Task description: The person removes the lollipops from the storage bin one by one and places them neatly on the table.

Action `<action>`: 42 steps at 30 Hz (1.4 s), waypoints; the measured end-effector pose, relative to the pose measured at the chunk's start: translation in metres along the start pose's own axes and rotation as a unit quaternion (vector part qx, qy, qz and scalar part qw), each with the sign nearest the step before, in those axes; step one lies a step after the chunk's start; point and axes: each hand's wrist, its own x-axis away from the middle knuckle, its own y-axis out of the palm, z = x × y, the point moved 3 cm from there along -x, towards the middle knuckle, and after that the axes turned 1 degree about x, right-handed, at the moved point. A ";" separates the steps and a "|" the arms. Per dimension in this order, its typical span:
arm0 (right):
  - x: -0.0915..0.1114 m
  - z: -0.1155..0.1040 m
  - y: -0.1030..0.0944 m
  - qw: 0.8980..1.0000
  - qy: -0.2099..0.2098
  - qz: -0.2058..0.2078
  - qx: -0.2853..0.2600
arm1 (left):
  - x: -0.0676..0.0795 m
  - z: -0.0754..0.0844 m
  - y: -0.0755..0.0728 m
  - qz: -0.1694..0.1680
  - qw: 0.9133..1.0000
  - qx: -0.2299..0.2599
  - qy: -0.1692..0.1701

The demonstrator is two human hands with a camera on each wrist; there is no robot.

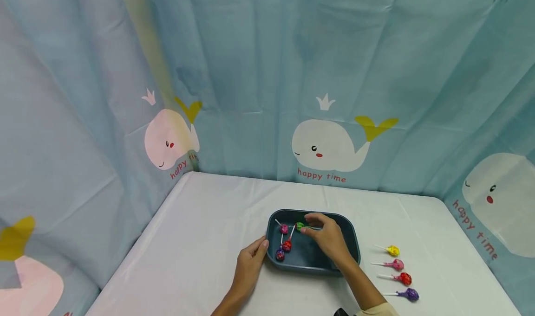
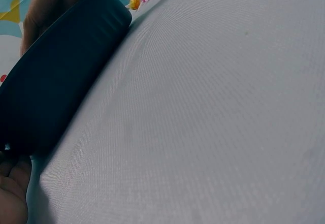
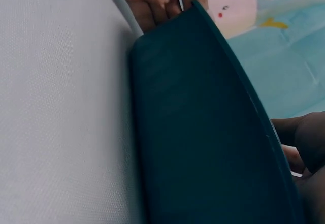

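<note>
My left hand grips the left side of a dark blue tray, with the thumb at its rim. Over the tray, my right hand has its thumb and index finger apart around a green lollipop, whose white stick points right between them. Whether a fingertip touches it is hard to see. Left of it in the tray lie a pink lollipop, a red lollipop and a purple lollipop. From the right wrist view, the left fingers curl against the tray's outer wall.
Right of the tray, a column of lollipops lies on the white tabletop: yellow, pink, red and purple. A whale-print curtain hangs behind the table and along its sides.
</note>
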 end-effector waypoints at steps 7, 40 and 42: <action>-0.007 0.003 0.005 1.000 0.005 -0.004 0.021 | 0.000 0.000 0.000 0.003 1.000 -0.007 0.002; -0.018 0.005 0.028 0.994 -0.046 -0.070 0.075 | 0.001 -0.003 0.001 0.003 1.000 0.010 0.004; -0.017 0.005 0.028 0.994 -0.047 -0.070 0.077 | 0.001 -0.003 0.001 0.006 1.000 0.011 0.005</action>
